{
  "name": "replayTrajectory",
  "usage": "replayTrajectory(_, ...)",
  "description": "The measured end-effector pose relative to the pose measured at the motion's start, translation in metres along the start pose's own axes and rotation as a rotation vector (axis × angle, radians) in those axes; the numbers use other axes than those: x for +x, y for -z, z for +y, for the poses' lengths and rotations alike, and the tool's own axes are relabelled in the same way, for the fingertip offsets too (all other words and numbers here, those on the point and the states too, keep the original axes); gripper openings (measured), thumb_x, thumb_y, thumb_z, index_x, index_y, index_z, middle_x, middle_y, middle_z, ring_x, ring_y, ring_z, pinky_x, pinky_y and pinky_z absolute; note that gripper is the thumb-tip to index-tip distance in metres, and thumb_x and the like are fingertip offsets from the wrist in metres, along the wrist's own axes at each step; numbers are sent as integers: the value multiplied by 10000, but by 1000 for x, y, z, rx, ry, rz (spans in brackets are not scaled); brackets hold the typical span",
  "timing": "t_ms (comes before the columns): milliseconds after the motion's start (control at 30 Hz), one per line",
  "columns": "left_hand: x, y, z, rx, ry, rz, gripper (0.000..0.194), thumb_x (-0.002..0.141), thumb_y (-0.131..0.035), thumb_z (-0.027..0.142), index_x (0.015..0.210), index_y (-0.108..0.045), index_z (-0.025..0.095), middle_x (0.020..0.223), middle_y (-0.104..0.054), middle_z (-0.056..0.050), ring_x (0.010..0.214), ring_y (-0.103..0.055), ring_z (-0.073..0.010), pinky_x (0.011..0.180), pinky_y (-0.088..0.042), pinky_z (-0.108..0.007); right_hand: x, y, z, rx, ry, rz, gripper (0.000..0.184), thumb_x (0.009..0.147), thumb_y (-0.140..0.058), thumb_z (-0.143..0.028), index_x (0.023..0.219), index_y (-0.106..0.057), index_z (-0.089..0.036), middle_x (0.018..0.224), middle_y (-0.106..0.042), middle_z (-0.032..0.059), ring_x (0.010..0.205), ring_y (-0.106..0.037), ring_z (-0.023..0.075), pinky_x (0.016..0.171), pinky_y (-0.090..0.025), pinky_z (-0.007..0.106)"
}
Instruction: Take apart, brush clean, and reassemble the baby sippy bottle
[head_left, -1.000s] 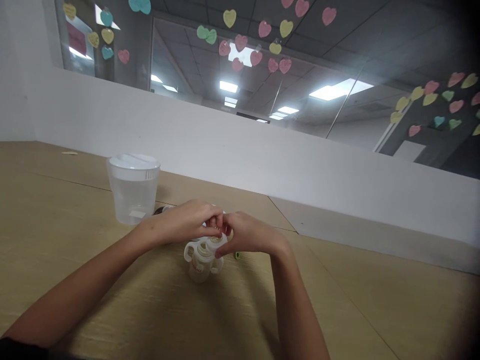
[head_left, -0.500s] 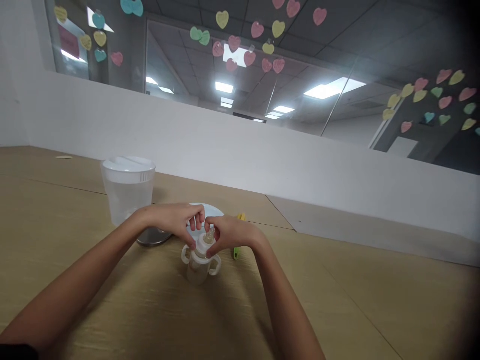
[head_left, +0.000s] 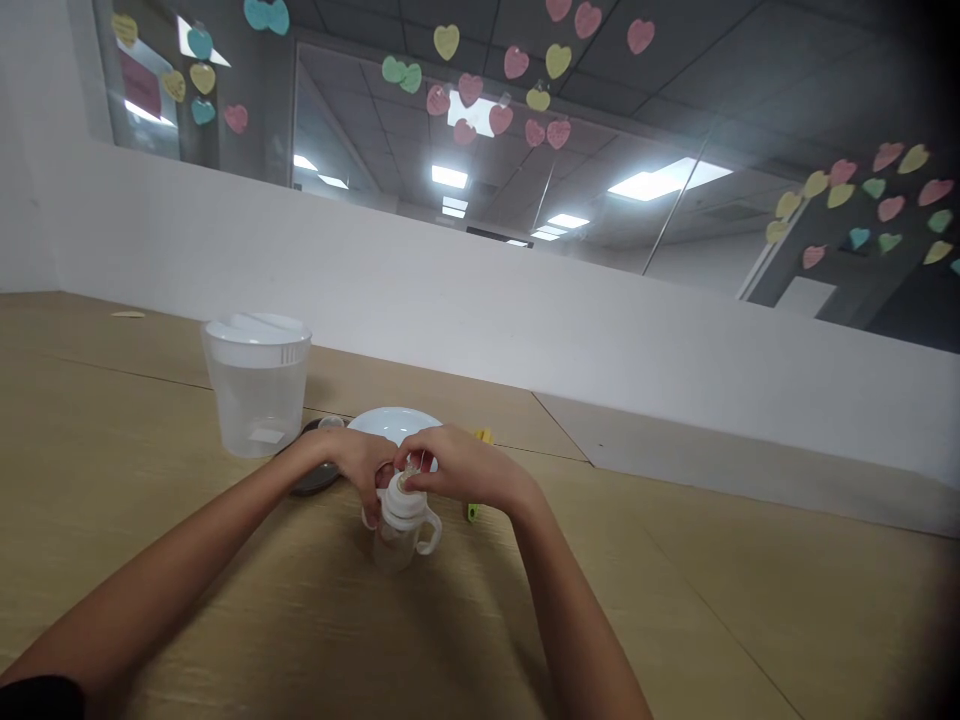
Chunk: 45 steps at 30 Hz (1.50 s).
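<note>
A clear baby bottle [head_left: 395, 548] with a white collar and two white side handles stands upright on the table. My left hand [head_left: 365, 468] is closed round the left side of its collar, near the left handle. From the right, my right hand [head_left: 459, 463] pinches the clear nipple [head_left: 409, 476] at the bottle's top with thumb and fingers. Part of the nipple is hidden behind those fingers. Just behind both hands lies a white plate [head_left: 390, 420], partly covered by them.
To the left stands a clear lidded pitcher [head_left: 259, 385]. A dark round tray [head_left: 319, 480] with a small clear item lies beside it. A yellow and green object [head_left: 472, 512] is partly behind my right hand. A white wall [head_left: 420, 280] closes off the table's far side.
My left hand has come down and in onto the collar's left side. My right hand has shifted slightly left, its fingers moving from beside the collar up to the nipple. The bottle stays in place.
</note>
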<state>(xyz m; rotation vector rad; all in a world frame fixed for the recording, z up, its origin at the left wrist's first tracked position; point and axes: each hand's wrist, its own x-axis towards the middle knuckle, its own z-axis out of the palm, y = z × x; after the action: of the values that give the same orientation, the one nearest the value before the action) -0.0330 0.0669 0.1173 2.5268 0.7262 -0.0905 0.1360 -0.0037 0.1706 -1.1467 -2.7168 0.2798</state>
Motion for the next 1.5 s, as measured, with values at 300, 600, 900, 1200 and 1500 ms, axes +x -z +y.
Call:
replayTrajectory(300, 0, -2, 3, 16, 85, 27, 338, 457, -763, 399, 596, -559, 168, 549, -472, 59, 496, -415, -86, 454, -265, -197, 10, -11, -7, -253, -256, 137, 434, 752, -577, -556, 566, -590, -164, 551, -553, 54, 563, -501, 158, 489, -267, 260)
replayTrajectory(600, 1, -4, -3, 3, 114, 32, 359, 441, -784, 361, 722, -644, 186, 660, -601, 43, 632, -543, -137, 550, -383, -196, 5, -9, -13, -265, -209, 154, 267, 729, -636, -449, 675, -616, -188, 676, -615, 36, 607, -528, 144, 497, -272, 244)
replayTrajectory(900, 0, -3, 1, -40, 77, -23, 387, 492, -768, 316, 837, -644, 191, 829, -668, 15, 780, -600, -181, 649, -426, -217, 5, -13, -11, -112, -121, 150, 299, 722, -571, -143, 1011, -503, -173, 873, -619, 38, 733, -545, 140, 545, -304, 221)
replayTrajectory(1200, 0, -3, 3, 26, 105, -14, 361, 470, -769, 338, 757, -617, 180, 737, -626, 25, 674, -562, -158, 543, -381, -208, 8, -15, -13, -124, -164, 125, 312, 789, -518, -191, 1098, -489, -159, 808, -618, 41, 707, -539, 146, 557, -306, 228)
replayTrajectory(1500, 3, -5, 1, 121, 137, -30, 322, 477, -774, 337, 697, -607, 171, 751, -639, 21, 731, -577, -167, 577, -397, -202, 8, -17, -23, -249, -167, 72, 243, 831, -472, -220, 1060, -519, -155, 815, -622, 58, 738, -548, 166, 556, -287, 243)
